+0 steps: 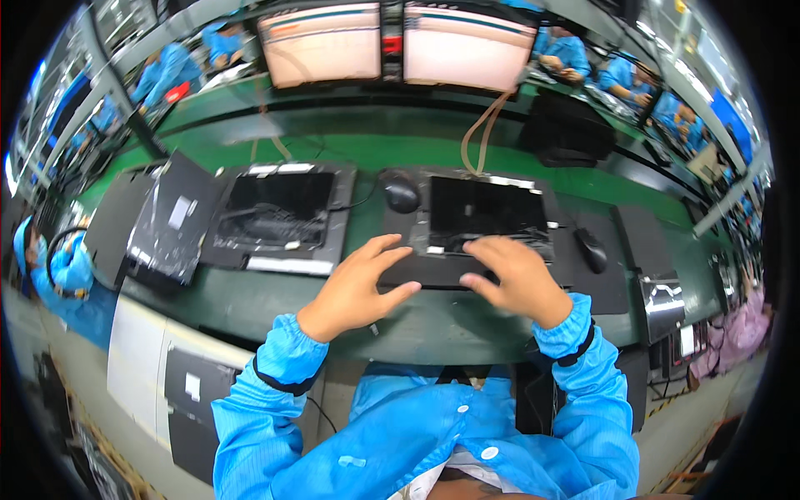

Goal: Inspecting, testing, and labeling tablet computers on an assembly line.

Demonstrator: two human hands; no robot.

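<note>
Lying flat mid-bench: dark screen panel [487, 204], glossy face up, long axis left-right, roughly parallel to near edge of green bench [442, 329]. Left hand [354, 287] released, fingers spread, off the panel's near-left corner. Right hand [518, 279] also released, fingers loosely bent, tips by the panel's near edge; can't tell if touching. Left end is tight: black mouse [402, 192] just beside the far-left corner. Second mouse [592, 250] right of panel on dark mat [612, 287], small gap. Second screen panel [279, 208] well left, similar axis, green strip between. Near side has the room: bare green surface to bench edge.
</note>
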